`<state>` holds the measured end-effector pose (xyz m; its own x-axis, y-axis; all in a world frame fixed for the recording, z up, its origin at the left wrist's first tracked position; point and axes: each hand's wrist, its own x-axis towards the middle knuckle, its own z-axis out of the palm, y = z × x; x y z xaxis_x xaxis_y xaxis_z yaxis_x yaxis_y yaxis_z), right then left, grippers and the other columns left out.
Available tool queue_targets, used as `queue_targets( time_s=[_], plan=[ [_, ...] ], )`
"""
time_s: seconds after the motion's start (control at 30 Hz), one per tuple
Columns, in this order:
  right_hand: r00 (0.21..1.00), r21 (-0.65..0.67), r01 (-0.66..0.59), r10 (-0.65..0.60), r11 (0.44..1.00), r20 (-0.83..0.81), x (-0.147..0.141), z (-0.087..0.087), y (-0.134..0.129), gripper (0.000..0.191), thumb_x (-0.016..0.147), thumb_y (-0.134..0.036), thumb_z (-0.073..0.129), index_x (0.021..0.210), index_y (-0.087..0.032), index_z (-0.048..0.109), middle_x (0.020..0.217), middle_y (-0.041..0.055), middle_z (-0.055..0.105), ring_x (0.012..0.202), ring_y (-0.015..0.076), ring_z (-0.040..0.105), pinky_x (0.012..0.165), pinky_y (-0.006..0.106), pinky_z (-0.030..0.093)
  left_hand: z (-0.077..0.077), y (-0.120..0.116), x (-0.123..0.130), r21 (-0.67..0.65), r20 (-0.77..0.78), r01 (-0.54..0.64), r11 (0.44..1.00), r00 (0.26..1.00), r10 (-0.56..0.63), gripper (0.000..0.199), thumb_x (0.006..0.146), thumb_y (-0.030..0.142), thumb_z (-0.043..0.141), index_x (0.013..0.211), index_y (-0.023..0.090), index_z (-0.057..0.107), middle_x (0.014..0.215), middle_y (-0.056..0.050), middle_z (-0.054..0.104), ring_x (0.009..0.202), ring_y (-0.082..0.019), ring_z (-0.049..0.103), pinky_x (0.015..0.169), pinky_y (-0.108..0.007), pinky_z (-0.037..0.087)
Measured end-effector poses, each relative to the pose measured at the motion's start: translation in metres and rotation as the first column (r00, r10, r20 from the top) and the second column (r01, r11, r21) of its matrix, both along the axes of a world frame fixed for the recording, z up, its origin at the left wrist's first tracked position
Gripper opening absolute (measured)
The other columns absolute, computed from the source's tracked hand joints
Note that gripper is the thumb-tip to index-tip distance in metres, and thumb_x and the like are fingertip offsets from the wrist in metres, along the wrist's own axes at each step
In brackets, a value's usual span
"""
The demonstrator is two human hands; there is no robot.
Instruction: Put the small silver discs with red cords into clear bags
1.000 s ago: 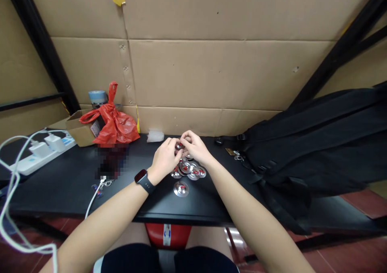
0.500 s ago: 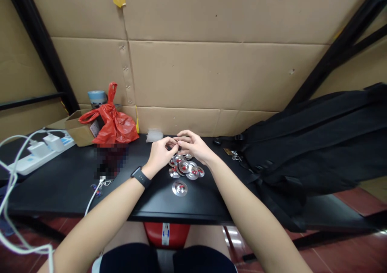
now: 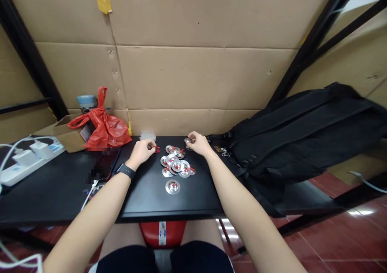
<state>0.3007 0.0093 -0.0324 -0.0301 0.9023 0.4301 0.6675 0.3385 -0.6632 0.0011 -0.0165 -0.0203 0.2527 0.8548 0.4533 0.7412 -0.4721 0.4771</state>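
My left hand point(image 3: 141, 152), with a black watch on the wrist, pinches a red cord point(image 3: 157, 149) at the left of the pile. To the right, my right hand point(image 3: 200, 144) has its fingers on a silver disc point(image 3: 188, 142) near the back of the table. Between and below the hands lies a pile of several round silver discs point(image 3: 176, 166) with red cord at their centres, some overlapping. One more disc point(image 3: 173, 187) lies apart, closer to the front edge.
A clear plastic packet point(image 3: 148, 136) is by the cardboard wall. At left are a red bag point(image 3: 105, 130), a cardboard box point(image 3: 69, 135), a phone point(image 3: 110, 164) and a white power strip point(image 3: 15, 173). A black backpack point(image 3: 302, 140) fills the right side.
My hands were together above the pile and have moved apart, the left to the left and the right to the right. More discs at the back of the pile show. The view has shifted.
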Motion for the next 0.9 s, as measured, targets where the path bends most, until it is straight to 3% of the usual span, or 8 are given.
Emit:
queue_targets(
  time_s=[0.13,0.37,0.5,0.67,0.8,0.9],
  plan=[
    [0.980,-0.080,0.046,-0.029,0.996,0.196,0.013,-0.011,0.008,0.022,0.066,-0.020,0.077,0.086,-0.019,0.067,0.086,0.0053,0.073,0.082,0.0191,0.069,0.076,0.028,0.051,-0.010,0.009,0.001,0.003,-0.067,0.002,1.000,0.998,-0.002,0.016,0.076,0.023,0.062,0.086,0.021,0.074,0.089,-0.004,0.076,0.082,-0.021,0.069,0.077,-0.029,0.051],
    [0.964,-0.091,0.037,-0.012,0.995,0.264,0.014,-0.014,0.008,0.011,0.071,-0.024,0.078,0.079,-0.019,0.073,0.082,0.0063,0.075,0.077,0.0189,0.068,0.074,0.027,0.050,-0.014,0.012,0.001,-0.030,-0.077,0.122,0.992,0.989,-0.124,0.015,0.081,0.033,0.064,0.085,0.023,0.074,0.092,-0.003,0.077,0.086,-0.020,0.070,0.080,-0.028,0.050],
    [0.960,-0.067,-0.025,0.043,0.997,0.278,0.005,-0.007,0.003,0.009,0.083,-0.024,0.067,0.083,-0.019,0.074,0.088,0.0071,0.076,0.085,0.0195,0.069,0.082,0.028,0.049,-0.016,0.014,-0.001,-0.042,-0.068,0.126,0.991,0.989,-0.129,0.012,0.081,0.024,0.063,0.087,0.022,0.073,0.090,-0.003,0.077,0.086,-0.020,0.071,0.081,-0.029,0.051],
    [0.942,-0.031,-0.172,0.173,0.985,0.288,-0.029,0.000,-0.008,0.021,0.087,-0.036,0.065,0.099,-0.020,0.074,0.107,0.0080,0.074,0.099,0.0217,0.067,0.090,0.032,0.048,-0.019,0.017,-0.002,-0.048,-0.042,0.127,0.991,0.991,-0.129,0.030,0.079,0.017,0.064,0.108,0.021,0.068,0.092,-0.003,0.077,0.089,-0.020,0.071,0.087,-0.030,0.051],
    [0.903,-0.039,-0.113,0.119,0.993,0.413,-0.057,-0.002,-0.016,0.019,0.084,-0.039,0.068,0.091,-0.022,0.074,0.103,0.0090,0.073,0.101,0.0255,0.064,0.088,0.035,0.047,-0.023,0.017,-0.001,0.019,-0.173,0.106,0.994,0.980,-0.101,0.047,0.081,0.018,0.061,0.127,0.029,0.063,0.124,-0.005,0.069,0.115,-0.025,0.063,0.099,-0.037,0.046],
    [0.907,-0.019,-0.090,0.090,0.996,0.411,-0.064,-0.005,-0.018,0.012,0.085,-0.032,0.066,0.087,-0.023,0.073,0.101,0.0078,0.072,0.100,0.0244,0.062,0.086,0.034,0.046,-0.026,0.016,0.004,0.003,-0.266,0.098,0.995,0.959,-0.093,0.046,0.088,0.022,0.052,0.132,0.035,0.060,0.139,-0.004,0.059,0.128,-0.028,0.053,0.104,-0.046,0.041]
  ],
)
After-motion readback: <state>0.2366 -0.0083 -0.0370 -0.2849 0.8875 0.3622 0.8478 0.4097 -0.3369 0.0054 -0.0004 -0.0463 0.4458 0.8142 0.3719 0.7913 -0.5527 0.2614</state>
